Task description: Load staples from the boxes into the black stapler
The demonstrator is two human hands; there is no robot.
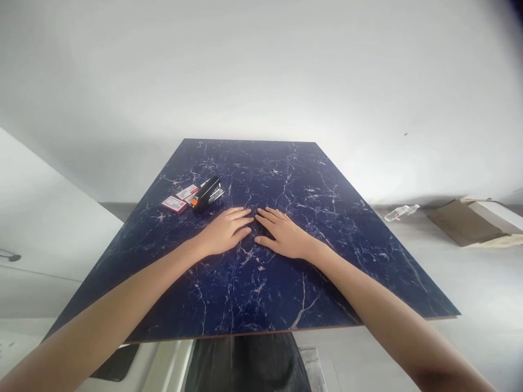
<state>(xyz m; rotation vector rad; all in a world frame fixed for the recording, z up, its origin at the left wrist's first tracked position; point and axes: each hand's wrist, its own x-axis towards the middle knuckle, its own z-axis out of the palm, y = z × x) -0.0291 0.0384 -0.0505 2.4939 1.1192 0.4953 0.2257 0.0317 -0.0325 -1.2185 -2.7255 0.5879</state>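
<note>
Both hands rest palm down on the dark blue marbled tabletop (261, 294), fingertips pointing toward each other with a small gap between. My left hand (225, 231) lies flat with its fingers stretched out and holds nothing. Opposite it, my right hand (285, 234) is also flat, fingers spread, nothing in it. Just beyond my left hand stands a black stapler (207, 193) with an orange spot near its end. Two small red-and-white boxes (174, 204) lie at the stapler's left side, the farther one (187, 191) close against it.
A white wall (261, 71) runs behind the table's far edge. On the floor to the right lie a clear plastic bottle (401, 212) and an open cardboard box (469, 220). A white door with a handle (10, 256) is at the left.
</note>
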